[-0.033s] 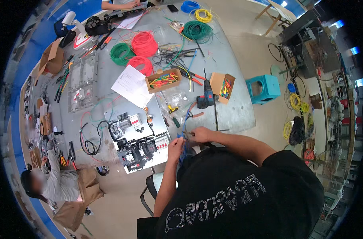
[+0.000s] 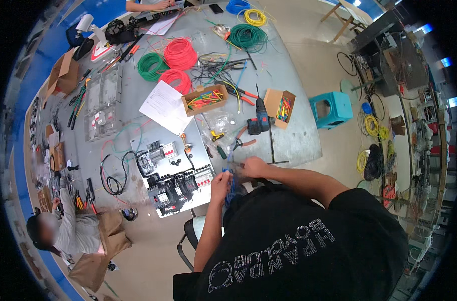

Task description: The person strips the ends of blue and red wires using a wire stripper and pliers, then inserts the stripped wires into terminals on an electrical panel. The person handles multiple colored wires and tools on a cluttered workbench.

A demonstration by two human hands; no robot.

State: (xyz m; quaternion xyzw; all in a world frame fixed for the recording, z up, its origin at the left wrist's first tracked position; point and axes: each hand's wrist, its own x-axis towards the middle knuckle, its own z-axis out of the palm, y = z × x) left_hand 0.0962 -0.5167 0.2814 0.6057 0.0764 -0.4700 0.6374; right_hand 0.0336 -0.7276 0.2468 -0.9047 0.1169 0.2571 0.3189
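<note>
My left hand (image 2: 221,184) is closed round a bundle of thin blue wires (image 2: 230,193), just off the table's near edge. The wires hang down in front of my body, and some loose ends rise toward the table. To its right, my right hand (image 2: 252,167) is close to the upper part of the wires. Its fingertips are smeared by motion, so what they hold does not show. Left of my hands lies a white mounting panel (image 2: 198,150) carrying black contactors (image 2: 174,194) and breakers. A dark green screwdriver handle (image 2: 221,153) and pliers with orange-brown handles (image 2: 248,143) lie just beyond.
A cordless drill (image 2: 258,120) stands near two cardboard boxes of coloured sleeves (image 2: 283,111). Red wire coils (image 2: 181,54), a green coil (image 2: 247,37) and a paper sheet (image 2: 164,106) lie farther back. A teal stool (image 2: 332,111) stands right. A co-worker (image 2: 70,228) sits left.
My right hand has shifted slightly, and its fingertips are now blurred. The blue wire ends above my hands have moved away from the pliers. My left hand stays nearly in place.
</note>
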